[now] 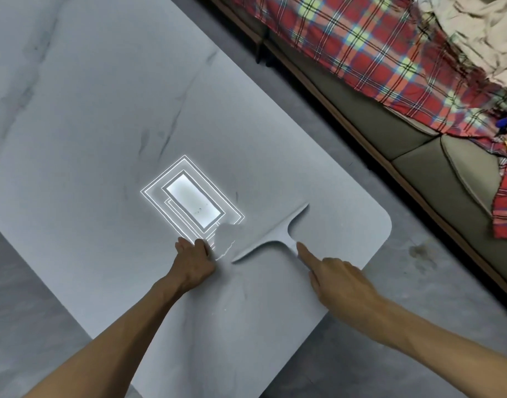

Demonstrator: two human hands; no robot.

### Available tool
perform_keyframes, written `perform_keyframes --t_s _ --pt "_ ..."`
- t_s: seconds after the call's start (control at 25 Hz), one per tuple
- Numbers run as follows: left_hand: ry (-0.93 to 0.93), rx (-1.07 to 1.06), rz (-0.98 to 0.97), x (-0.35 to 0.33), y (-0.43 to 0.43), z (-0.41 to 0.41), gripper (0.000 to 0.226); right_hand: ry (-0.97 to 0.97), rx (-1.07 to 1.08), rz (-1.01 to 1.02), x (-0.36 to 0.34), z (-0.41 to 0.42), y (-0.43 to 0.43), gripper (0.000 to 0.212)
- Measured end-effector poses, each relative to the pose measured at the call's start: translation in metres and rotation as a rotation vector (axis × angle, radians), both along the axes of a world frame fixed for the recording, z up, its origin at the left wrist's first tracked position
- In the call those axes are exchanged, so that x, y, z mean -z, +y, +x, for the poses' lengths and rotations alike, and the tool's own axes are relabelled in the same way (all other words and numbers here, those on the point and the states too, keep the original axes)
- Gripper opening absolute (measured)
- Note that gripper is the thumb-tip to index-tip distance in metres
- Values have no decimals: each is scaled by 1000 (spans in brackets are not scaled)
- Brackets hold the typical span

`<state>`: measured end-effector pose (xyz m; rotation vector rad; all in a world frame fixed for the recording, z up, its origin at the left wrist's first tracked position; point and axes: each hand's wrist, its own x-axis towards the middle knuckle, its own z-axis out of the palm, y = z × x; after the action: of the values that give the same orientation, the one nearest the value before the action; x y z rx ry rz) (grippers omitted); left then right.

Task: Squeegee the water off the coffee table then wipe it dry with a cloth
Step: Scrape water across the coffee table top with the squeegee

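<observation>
desk: what does the tool look like from your feed?

operator: i see a grey, t-shaped squeegee (278,238), nearly the same shade as the marble-look coffee table (103,110) it lies on. a thin long blade, a short stem, all one colour.

desk: where is it, and how does it lie?

operator: near the table's rounded corner, on the side toward the sofa (418,156) and its plaid blanket (375,53). the blade's long axis runs diagonally, from near-left to far-right. the stem points back from the blade's middle toward my right hand (341,285).

desk: and that hand?

operator: it grips the handle, which disappears under it. the index finger (305,252) lies straight along the stem and the other fingers are curled.

desk: the other one?

operator: my left hand (193,259) rests on the tabletop just beside the blade's near end, fingers curled under. i cannot tell whether it holds anything. a pale irregular patch (226,235) sits at its fingertips, breaking the edge of a ceiling-light reflection (193,201). water or cloth, i cannot say.
</observation>
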<state>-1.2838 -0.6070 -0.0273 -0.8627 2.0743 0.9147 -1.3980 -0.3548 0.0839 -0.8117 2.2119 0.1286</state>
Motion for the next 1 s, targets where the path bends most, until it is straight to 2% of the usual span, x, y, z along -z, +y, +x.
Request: perform_keyframes --t_s 0.08,0.16,0.24,0.32,0.44,0.64,0.76,0.8,0.88,0.96,1.0 --pt "-6 15 -14 0 0 -2 25 -1 26 -104 -5 -20 -1 62" --pt "-11 15 -15 3 1 -3 33 121 121 -226 -1 -59 -16 55" --pt "-12 -7 -11 5 1 -2 36 244 235 -238 8 -101 -36 51" --pt "-4 -4 -13 7 -2 0 33 268 353 -176 17 -124 -47 52" --pt "0 15 -6 9 -5 2 29 193 412 -91 21 -106 -39 57" --pt "-2 13 -11 5 -1 -1 31 29 335 51 -9 -10 -1 65" --pt "-9 31 -18 1 2 -3 36 -61 304 40 -29 1 12 60" --pt "-15 39 -24 0 3 -4 40 -29 329 -3 -31 -9 12 56" --pt "-24 49 -40 -3 7 -6 44 156 366 -52 -25 -46 8 51" --pt "-23 43 -93 -3 9 -6 45 329 372 -6 -15 -85 5 51" --pt "-23 65 -107 -3 10 -4 44 353 379 28 -11 -98 6 52"
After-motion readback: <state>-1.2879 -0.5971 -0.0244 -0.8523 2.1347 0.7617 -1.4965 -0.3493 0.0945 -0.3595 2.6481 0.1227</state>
